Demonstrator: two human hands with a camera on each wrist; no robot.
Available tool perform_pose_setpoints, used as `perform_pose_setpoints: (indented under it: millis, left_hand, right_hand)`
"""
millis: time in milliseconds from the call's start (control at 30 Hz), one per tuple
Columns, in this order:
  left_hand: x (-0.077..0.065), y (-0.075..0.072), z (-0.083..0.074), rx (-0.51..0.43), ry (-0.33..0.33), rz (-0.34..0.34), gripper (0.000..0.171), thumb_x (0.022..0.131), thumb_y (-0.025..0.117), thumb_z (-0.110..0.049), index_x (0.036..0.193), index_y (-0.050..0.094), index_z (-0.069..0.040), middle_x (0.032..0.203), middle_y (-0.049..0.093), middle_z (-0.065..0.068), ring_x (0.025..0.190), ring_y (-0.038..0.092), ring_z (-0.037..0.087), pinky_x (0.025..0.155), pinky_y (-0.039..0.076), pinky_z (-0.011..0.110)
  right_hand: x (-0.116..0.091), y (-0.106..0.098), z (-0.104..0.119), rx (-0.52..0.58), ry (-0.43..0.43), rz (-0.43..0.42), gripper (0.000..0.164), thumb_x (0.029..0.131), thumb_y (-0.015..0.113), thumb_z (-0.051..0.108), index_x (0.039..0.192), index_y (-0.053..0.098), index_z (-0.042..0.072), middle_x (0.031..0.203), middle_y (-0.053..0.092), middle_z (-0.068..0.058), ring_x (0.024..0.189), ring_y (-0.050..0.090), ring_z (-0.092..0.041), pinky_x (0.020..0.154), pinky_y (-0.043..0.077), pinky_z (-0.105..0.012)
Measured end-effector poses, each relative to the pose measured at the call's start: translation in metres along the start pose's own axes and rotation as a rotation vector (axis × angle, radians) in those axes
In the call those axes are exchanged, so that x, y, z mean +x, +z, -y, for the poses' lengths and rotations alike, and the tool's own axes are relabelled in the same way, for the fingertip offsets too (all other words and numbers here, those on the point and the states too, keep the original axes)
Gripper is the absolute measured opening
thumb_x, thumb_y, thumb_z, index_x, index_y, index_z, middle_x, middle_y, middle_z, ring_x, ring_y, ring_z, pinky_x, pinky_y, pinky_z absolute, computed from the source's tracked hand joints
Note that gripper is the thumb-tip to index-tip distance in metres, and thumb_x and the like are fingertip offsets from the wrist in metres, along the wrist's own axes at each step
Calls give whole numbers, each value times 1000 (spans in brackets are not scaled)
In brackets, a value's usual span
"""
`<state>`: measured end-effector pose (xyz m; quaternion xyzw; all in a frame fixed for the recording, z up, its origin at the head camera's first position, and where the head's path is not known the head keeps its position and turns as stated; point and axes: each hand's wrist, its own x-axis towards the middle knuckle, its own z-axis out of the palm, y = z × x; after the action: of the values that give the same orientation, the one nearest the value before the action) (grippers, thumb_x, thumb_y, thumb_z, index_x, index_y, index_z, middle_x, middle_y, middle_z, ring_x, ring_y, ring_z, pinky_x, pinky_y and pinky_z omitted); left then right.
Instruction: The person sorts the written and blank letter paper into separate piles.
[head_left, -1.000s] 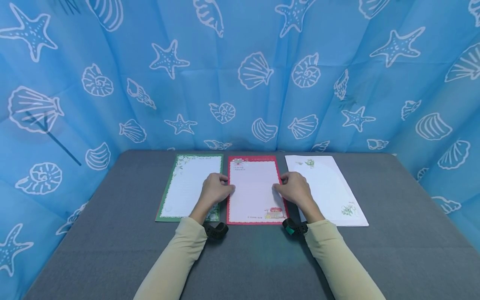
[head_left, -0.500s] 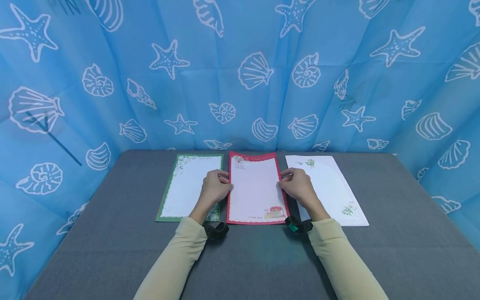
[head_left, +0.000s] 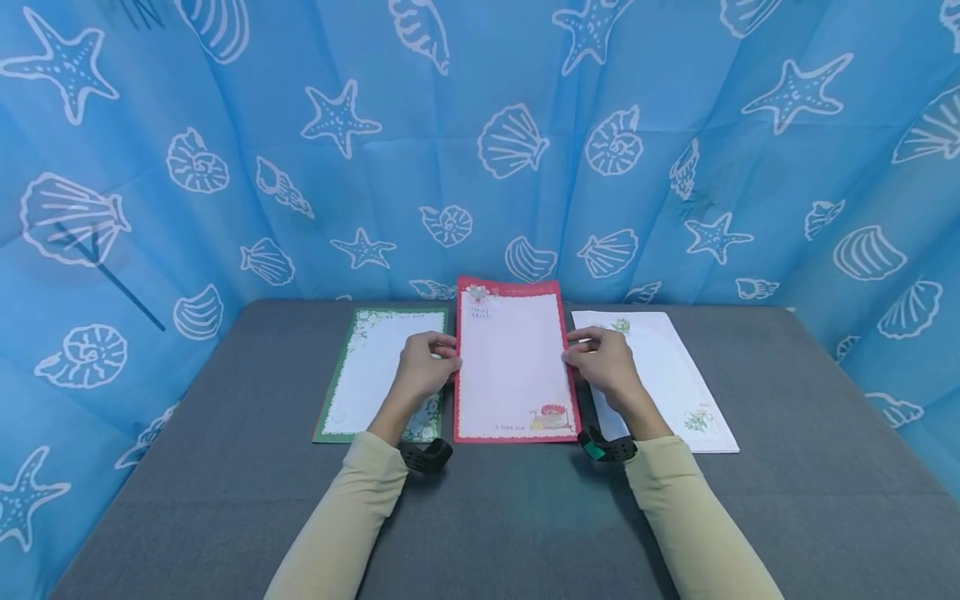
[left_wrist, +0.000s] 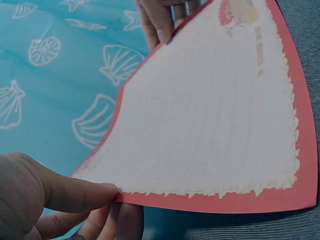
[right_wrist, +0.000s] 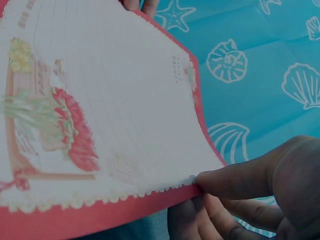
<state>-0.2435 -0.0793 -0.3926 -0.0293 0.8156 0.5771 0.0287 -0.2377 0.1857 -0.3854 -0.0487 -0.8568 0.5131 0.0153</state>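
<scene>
A red-bordered sheet of letter paper [head_left: 513,367], with a flower at its top left and a red and yellow drawing at bottom right, is held between both hands. My left hand [head_left: 423,367] pinches its left edge, thumb on top and fingers beneath, as the left wrist view shows at the red border [left_wrist: 235,202]. On the opposite edge my right hand [head_left: 609,367] pinches it the same way, the thumb [right_wrist: 240,177] over the border in the right wrist view. The far end of the sheet is raised and bends upward, overlapping the curtain.
A green-bordered sheet [head_left: 367,392] lies to the left, partly under my left hand and wrist. On the right is a white stack of paper [head_left: 675,375] with green plant prints. The grey table [head_left: 495,533] ends at a blue shell-patterned curtain [head_left: 465,150].
The red-bordered sheet lay flat one second ago; its far end has since risen off the table. Both hands have lifted with it, drawing slightly outward to its edges.
</scene>
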Motion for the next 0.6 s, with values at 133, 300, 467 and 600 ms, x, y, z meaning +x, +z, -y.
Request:
perform_pose_setpoints:
  millis: [133,300,467,600]
  left_hand:
    - [-1,-4,-3,-25,12,7,27,91,68,4,119,67,1,102,64,15,83,68,25,74,60,39]
    - [-1,-9,-5,-49,22,10,26,93,68,3,119,66,1,105,66,16,87,69,26,76,60,39]
    - [-1,-12,-7,-84,17,12,27,93,68,3,120,65,1,106,67,17,86,69,25,78,60,40]
    - [-1,-17,-8,-97,22,12,26,94,67,2,120,65,1,106,68,18,86,69,25,78,59,43]
  right_hand:
    - [-1,-1,1,39,-28,-8,31,95,63,2,125,64,-6,104,68,-23,75,65,-17,68,59,-33]
    - [-2,-4,4,96,-60,-1,30,98,62,2,126,63,-6,105,67,-23,78,68,-18,72,60,-31]
    - [-4,-6,7,146,-79,4,30,99,61,4,127,63,-7,109,67,-25,82,69,-20,73,59,-30]
    - [-6,-6,10,163,-75,0,29,99,62,5,126,63,-6,110,66,-25,87,69,-24,75,60,-32]
